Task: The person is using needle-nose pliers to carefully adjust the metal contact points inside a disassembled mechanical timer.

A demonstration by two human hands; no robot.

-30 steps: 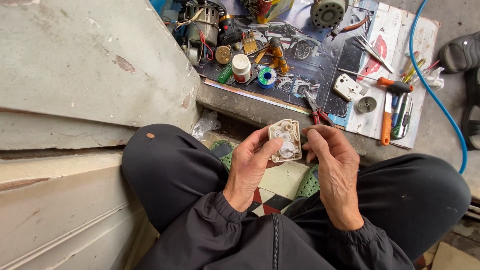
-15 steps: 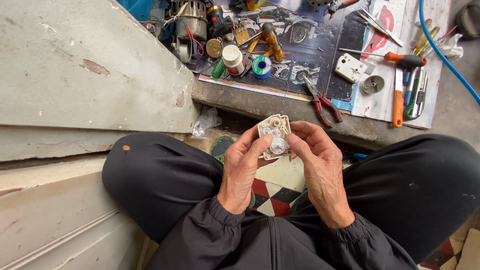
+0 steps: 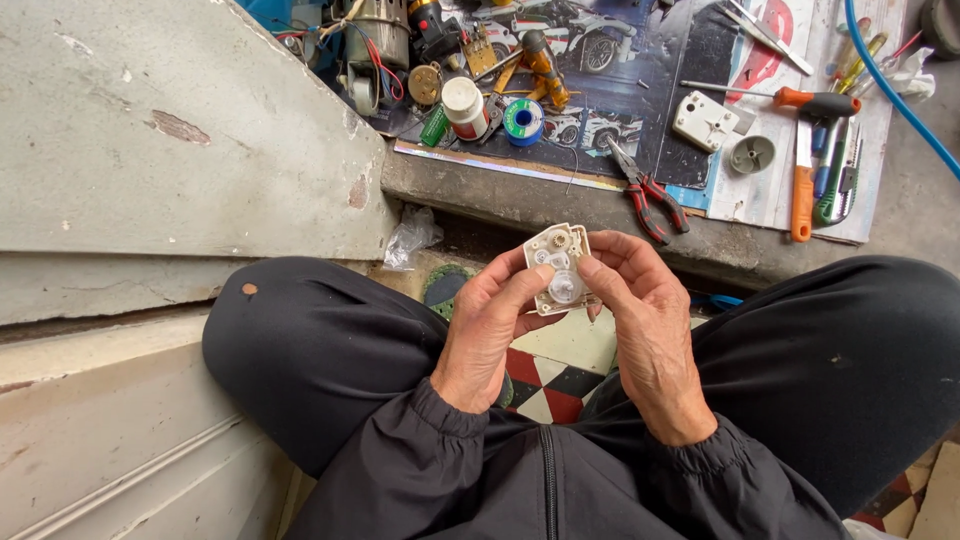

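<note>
Fingers of the left hand (image 3: 492, 330) and right hand (image 3: 645, 320) are clamped on a small white gear housing (image 3: 560, 268), held over the lap. Red-handled pliers (image 3: 648, 195) are seen beyond it on the stone ledge (image 3: 480, 195).

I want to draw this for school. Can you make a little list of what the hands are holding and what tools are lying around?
left hand: holds the white gear box, thumb on its face
right hand: holds the gear box's other side
gear box: open, small white gears showing
pliers: red handles, on the ledge
screwdriver: orange handle, on the poster
solder spool: blue, beside a white bottle
</note>
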